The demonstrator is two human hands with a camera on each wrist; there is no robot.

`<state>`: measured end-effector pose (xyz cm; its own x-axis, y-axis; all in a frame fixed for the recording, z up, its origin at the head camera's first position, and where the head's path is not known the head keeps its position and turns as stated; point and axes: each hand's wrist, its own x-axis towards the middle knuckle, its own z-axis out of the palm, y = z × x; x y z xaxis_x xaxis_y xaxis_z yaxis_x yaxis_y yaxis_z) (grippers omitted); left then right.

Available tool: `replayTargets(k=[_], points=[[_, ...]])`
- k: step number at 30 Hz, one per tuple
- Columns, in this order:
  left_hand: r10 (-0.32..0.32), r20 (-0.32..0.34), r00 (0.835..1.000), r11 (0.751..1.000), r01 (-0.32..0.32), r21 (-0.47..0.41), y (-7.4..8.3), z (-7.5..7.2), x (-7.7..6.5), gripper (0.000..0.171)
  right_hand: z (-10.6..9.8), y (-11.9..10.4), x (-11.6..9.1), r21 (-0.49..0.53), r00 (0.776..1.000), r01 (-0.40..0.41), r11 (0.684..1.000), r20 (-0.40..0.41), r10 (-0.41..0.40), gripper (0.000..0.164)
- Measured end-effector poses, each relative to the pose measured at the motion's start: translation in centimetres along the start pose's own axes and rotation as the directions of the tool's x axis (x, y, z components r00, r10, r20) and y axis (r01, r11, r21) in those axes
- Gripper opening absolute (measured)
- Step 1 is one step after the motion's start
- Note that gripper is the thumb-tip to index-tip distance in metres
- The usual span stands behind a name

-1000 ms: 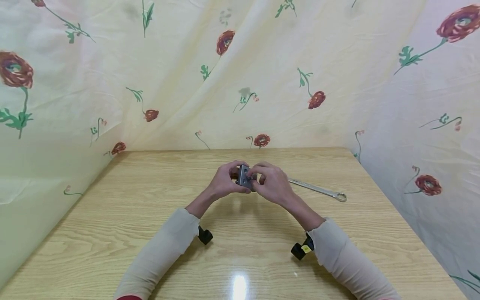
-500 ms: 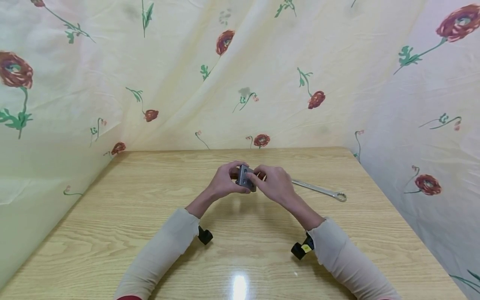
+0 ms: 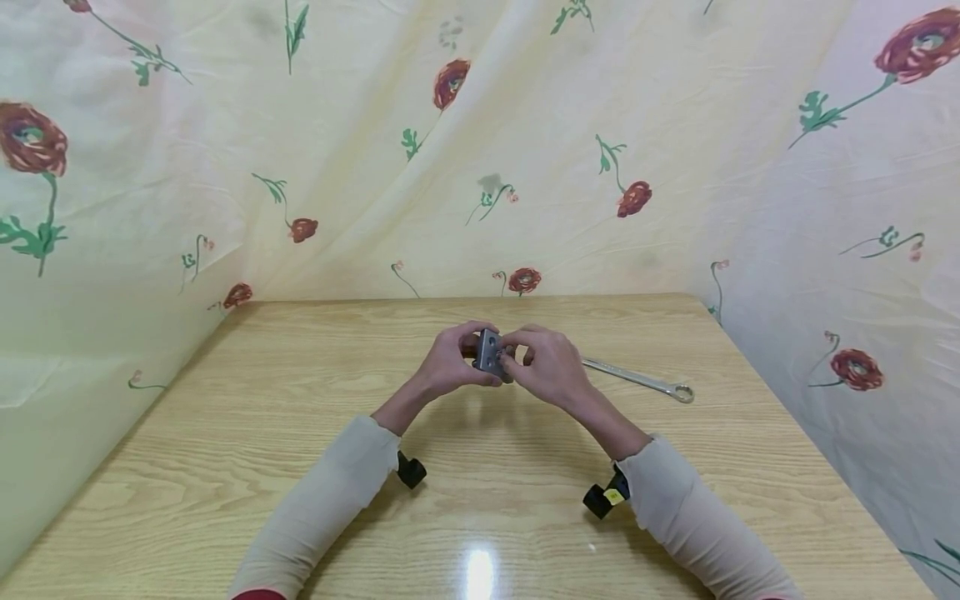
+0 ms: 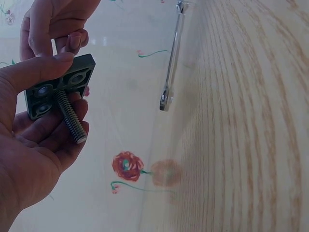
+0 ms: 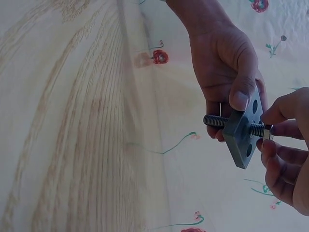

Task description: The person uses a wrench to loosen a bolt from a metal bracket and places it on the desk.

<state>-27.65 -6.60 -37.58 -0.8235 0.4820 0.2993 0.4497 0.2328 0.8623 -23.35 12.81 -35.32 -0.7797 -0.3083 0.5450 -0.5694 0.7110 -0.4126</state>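
Note:
My left hand [image 3: 447, 362] holds a dark grey metal plate [image 3: 486, 353] with several holes, raised above the table. A threaded bolt [image 5: 216, 121] passes through the plate's middle. In the left wrist view the bolt's threaded end [image 4: 71, 116] sticks out past the plate's recessed face, toward the left palm. Thumb and fingers of the left hand grip the plate by opposite edges. On the flat side, my right hand [image 3: 549, 365] pinches the bolt's hex head [image 5: 268, 132] between thumb and fingers. A short stretch of thread shows between head and plate in the right wrist view.
A long combination wrench [image 3: 637, 379] lies on the wooden table [image 3: 300, 500], right of the hands. Flower-printed cloth [image 3: 360, 150] hangs behind and at both sides. Black wrist cameras [image 3: 411, 472] hang below both sleeves.
Half a second ago the right thumb reached across the plate's face; now it is drawn back, with the fingertips together at the bolt head. The left hand and plate have stayed in place.

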Motion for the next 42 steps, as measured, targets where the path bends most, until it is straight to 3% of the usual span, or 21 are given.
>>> replayTargets(k=[12, 18, 24, 42], points=[[0.007, 0.002, 1.000, 1.000, -0.007, -0.013, 0.06, 0.08, -0.01, 0.066, 0.09, -0.13, -0.07, 0.052, 0.998, 0.061, 0.997, -0.002, -0.061, 0.019], [0.007, -0.004, 1.000, 1.000, -0.007, -0.001, 0.01, 0.05, -0.06, 0.066, 0.01, -0.04, 0.04, 0.011, 0.999, -0.049, 0.999, 0.017, 0.049, 0.029], [0.003, -0.004, 1.000, 1.000, -0.003, 0.003, 0.07, 0.00, -0.09, 0.068, 0.07, 0.07, 0.08, -0.020, 0.993, -0.109, 0.994, 0.031, 0.110, 0.024], [0.020, 0.000, 1.000, 1.000, -0.020, -0.001, 0.18, -0.06, -0.03, 0.067, 0.09, -0.12, -0.04, 0.009, 1.000, 0.019, 1.000, -0.014, -0.019, 0.017]])
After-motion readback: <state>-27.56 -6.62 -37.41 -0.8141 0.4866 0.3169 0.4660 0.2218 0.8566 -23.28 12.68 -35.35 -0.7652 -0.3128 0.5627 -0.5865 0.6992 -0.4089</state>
